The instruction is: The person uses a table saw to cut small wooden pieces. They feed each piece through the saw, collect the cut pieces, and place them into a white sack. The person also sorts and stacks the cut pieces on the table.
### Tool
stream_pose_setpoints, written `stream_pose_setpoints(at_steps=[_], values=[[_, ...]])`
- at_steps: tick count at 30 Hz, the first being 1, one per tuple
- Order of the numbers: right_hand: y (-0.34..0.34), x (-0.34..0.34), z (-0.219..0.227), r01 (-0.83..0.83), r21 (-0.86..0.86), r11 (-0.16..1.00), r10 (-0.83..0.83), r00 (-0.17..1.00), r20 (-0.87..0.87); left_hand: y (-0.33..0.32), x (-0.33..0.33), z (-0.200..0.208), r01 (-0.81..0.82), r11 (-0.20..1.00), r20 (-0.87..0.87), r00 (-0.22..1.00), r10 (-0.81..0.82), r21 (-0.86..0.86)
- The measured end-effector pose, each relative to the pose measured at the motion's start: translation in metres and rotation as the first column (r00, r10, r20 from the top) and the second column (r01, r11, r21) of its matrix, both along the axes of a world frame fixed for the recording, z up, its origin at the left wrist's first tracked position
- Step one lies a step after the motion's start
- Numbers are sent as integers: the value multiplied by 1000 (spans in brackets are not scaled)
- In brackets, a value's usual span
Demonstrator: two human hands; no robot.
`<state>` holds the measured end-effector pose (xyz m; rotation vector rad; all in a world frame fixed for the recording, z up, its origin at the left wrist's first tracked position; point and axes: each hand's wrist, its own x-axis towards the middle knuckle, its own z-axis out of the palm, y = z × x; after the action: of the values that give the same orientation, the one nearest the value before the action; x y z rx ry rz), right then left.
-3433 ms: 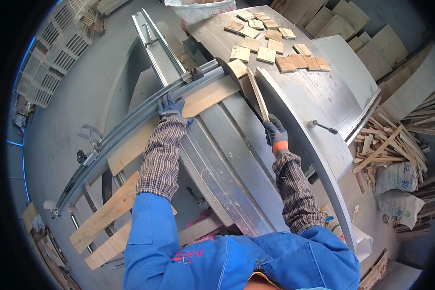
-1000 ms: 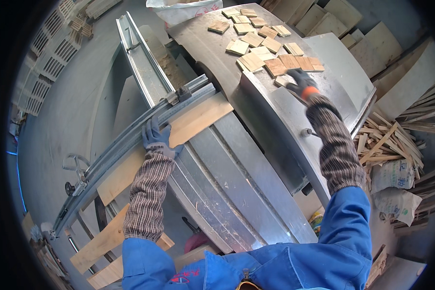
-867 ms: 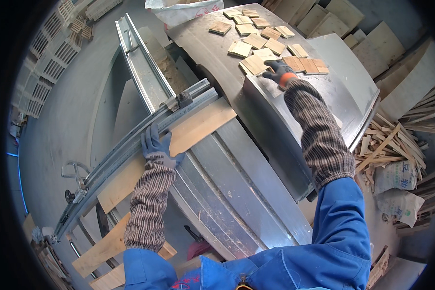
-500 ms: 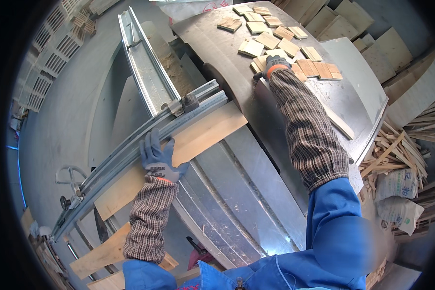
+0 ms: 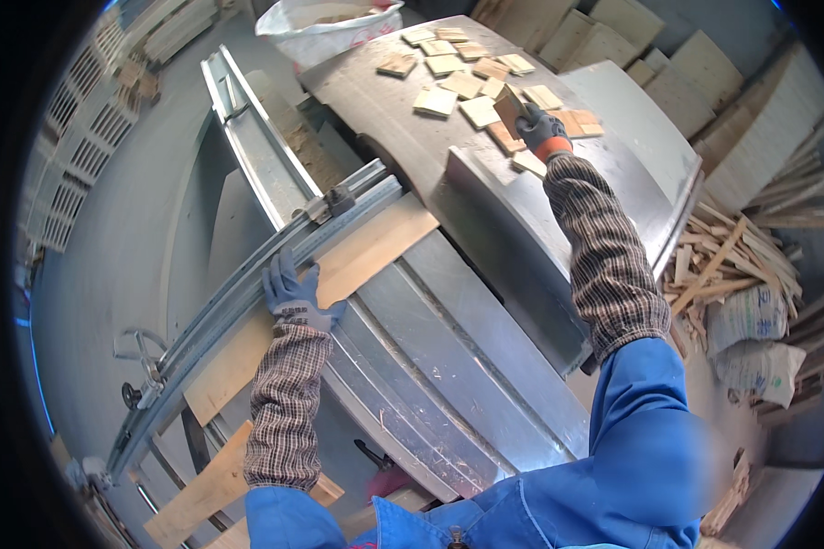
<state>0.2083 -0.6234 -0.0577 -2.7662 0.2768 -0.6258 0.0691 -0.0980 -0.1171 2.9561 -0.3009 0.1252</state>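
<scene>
My left hand point(image 5: 295, 291), in a grey glove, lies with fingers spread across a long pale wooden board point(image 5: 375, 247). The board rests along a metal fence point(image 5: 247, 270) on the slotted sliding table point(image 5: 449, 339). At the far right my right hand point(image 5: 542, 126), in a grey glove with an orange cuff, grips a small square wooden piece point(image 5: 509, 113) tilted up on edge. Beneath and beyond it, several more square wooden pieces point(image 5: 435, 102) lie scattered on the steel table top point(image 5: 375, 101).
An upright metal plate point(image 5: 513, 229) stands between the sliding table and the steel top. A metal rail point(image 5: 261, 137) extends far left. A white sack point(image 5: 325, 32) stands behind the table. Wood offcuts point(image 5: 719, 256) are heaped at right, with large boards point(image 5: 677, 96) behind.
The right hand has shifted right and now holds a square wooden piece up on edge. My left hand stays on the board. The whole view has shifted slightly.
</scene>
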Motion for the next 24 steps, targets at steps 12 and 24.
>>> stream_pose_setpoints(at_steps=[12, 24], values=[[-12, -404, 103, 161, 626, 763, -259, 963, 68, -38, -40, 69, 22, 919, -299, 948, 105, 393], [-84, -977, -17, 409, 909, -79, -996, -3, -85, -62, -95, 71, 181, 644, -358, 921, 154, 743]])
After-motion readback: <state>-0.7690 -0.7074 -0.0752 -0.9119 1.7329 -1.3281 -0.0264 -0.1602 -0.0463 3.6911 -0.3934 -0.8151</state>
